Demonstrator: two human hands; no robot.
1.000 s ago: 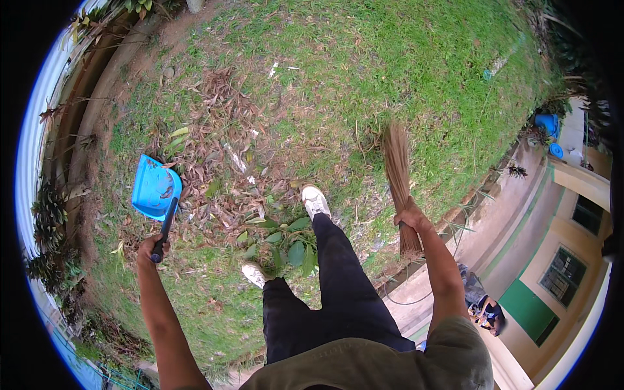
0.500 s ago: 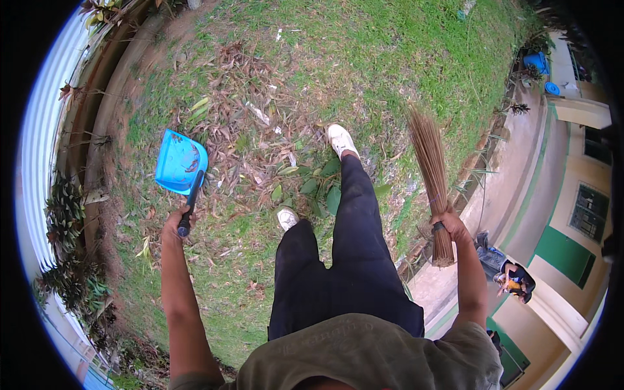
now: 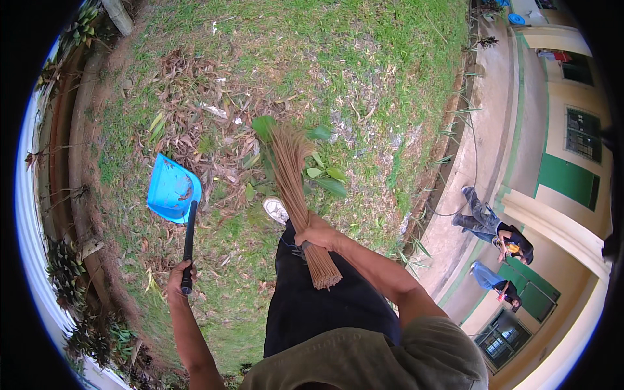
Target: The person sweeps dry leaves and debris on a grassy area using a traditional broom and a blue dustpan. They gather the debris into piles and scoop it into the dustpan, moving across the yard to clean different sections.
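Note:
My left hand (image 3: 179, 279) is closed round the black handle of a blue dustpan (image 3: 170, 188). A few dry leaves lie in the pan, which is held over the grass at the left. In front of my body my right hand (image 3: 318, 233) grips a stick broom (image 3: 291, 172) near its bound end. The bristles point forward and cover part of some green leaves (image 3: 328, 175) on the ground. Dry brown leaves (image 3: 188, 123) are scattered thickly between the dustpan and the broom and beyond them. One white shoe (image 3: 275, 209) shows beside the broom.
A planted border with a low kerb (image 3: 81, 149) runs along the left. On the right, a concrete walkway (image 3: 448, 240) passes a cream and green building (image 3: 559, 175). Two people (image 3: 513, 244) are on that walkway. A tree trunk (image 3: 118, 16) stands at the far left.
My right hand has swung the broom leftward, from the right side to in front of my legs, over the green leaves. The dustpan has come slightly nearer, still in my left hand.

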